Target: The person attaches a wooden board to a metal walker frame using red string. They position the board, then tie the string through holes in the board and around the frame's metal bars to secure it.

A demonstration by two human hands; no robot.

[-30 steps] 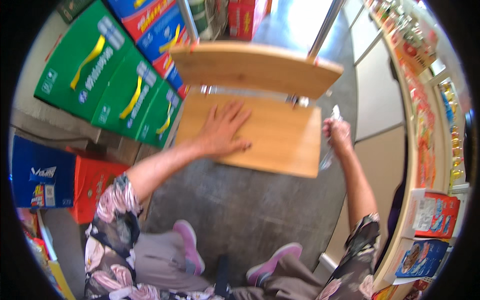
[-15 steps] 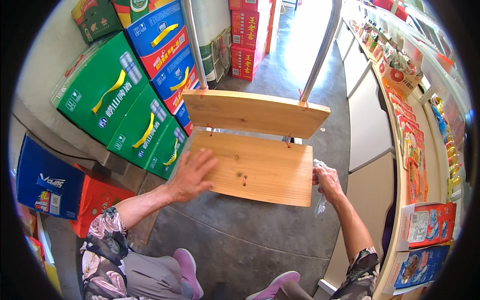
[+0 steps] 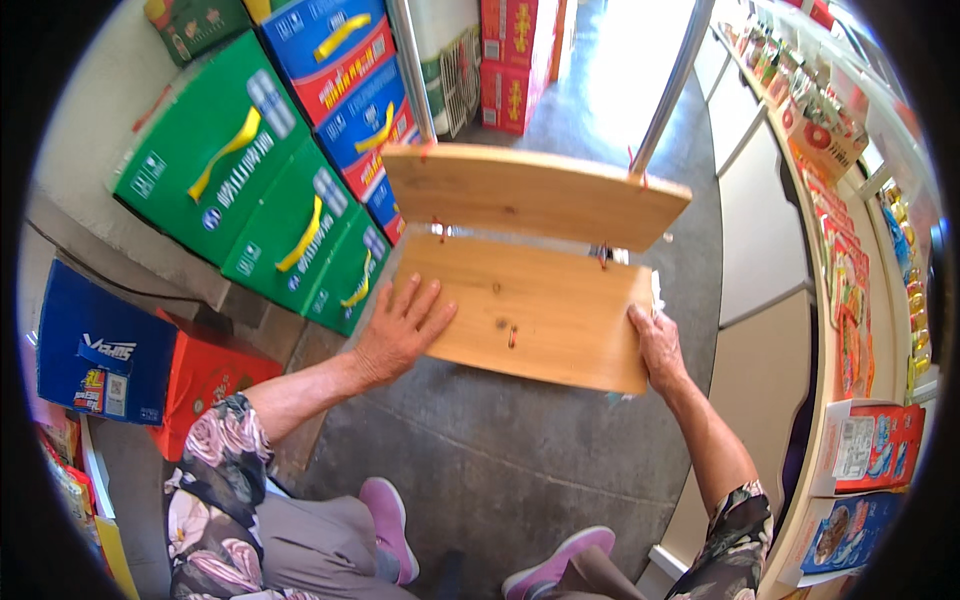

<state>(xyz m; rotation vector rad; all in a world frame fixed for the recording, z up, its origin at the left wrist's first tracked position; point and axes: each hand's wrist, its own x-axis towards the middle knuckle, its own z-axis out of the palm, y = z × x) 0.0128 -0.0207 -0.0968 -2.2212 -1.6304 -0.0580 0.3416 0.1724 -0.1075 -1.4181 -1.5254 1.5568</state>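
Wooden seat, right grip at edge

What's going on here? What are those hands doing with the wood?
A person has both hands at the lower wooden board. The left hand lies spread over its left edge, and the right hand holds its right edge, thumb on top. Something white and crumpled peeks out beside the right hand. Just beyond is the upper wooden board, with metal poles rising behind it.
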